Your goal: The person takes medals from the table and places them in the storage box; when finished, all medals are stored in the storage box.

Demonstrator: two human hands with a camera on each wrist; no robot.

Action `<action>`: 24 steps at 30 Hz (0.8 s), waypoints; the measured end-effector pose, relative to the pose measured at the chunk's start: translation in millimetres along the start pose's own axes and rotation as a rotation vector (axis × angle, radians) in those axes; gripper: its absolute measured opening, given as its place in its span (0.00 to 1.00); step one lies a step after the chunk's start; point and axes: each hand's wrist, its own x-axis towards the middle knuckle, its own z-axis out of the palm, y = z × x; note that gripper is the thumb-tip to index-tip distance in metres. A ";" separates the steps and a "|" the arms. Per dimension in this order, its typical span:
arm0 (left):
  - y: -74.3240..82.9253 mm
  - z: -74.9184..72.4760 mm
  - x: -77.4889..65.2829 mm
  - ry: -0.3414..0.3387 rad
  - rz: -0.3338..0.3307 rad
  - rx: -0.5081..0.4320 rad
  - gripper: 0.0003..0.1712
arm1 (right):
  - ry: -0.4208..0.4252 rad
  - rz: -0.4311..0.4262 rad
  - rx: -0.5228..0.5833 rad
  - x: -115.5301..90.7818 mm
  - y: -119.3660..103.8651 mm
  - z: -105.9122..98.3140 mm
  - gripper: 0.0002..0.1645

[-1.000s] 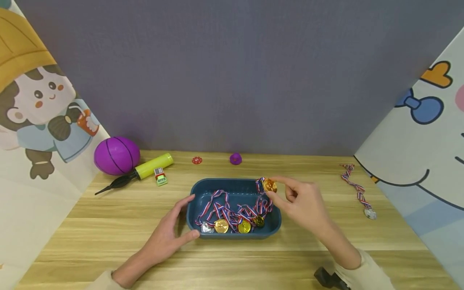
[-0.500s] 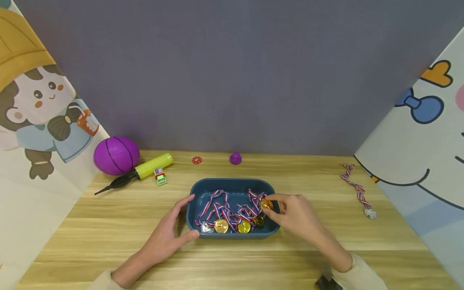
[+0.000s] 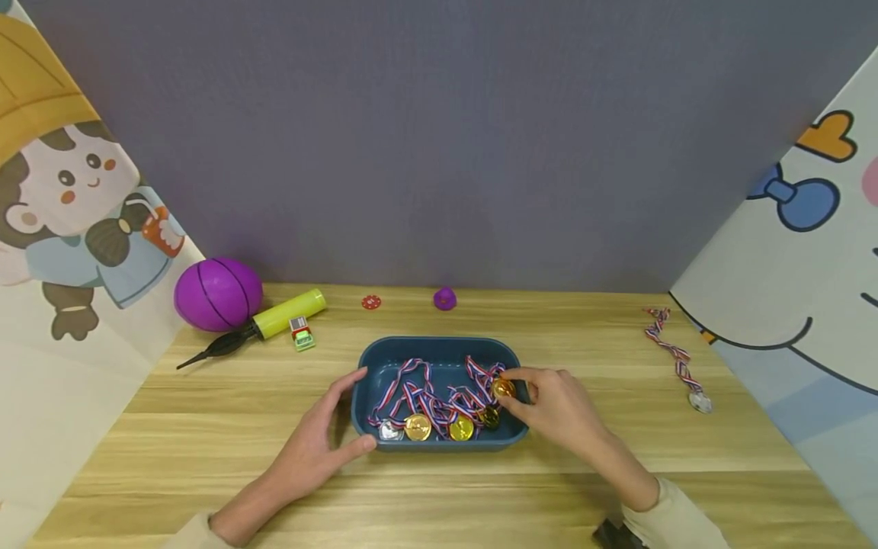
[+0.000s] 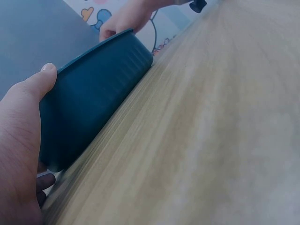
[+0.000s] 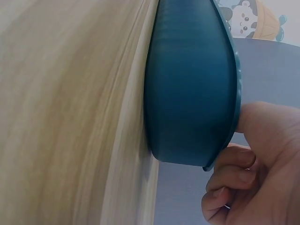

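A dark blue plastic bin stands on the table. My left hand grips its left end, thumb at the front corner of the rim and a finger at the back corner. My right hand reaches over the right end and pinches a gold medal between thumb and index finger, low inside the bin. Its striped ribbon trails to the left. Along the front inner wall lie a silver medal and several gold ones, such as this gold medal, amid tangled ribbons. In the right wrist view the bin wall hides the held medal.
At the back left are a purple ball, a yellow-green hand pump and a small green-and-red item. A red chip and a purple ring-like piece lie behind the bin. A silver medal with ribbon lies far right.
My right hand has lowered the gold medal from above the bin's back right rim down into its right end. In the last half second it has barely moved. My left hand stays put.
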 end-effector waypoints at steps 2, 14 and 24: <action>0.0 0.0 -0.1 0.000 -0.001 0.004 0.57 | 0.002 0.002 0.006 0.1 -0.1 -0.1 0.24; 0.9 -0.3 -0.5 -0.003 -0.010 0.010 0.56 | 0.028 -0.010 0.034 -0.8 -0.1 -2.8 0.23; 0.1 -0.2 -0.2 0.002 0.004 0.014 0.56 | 0.146 -0.060 0.055 -5.7 3.2 -4.6 0.21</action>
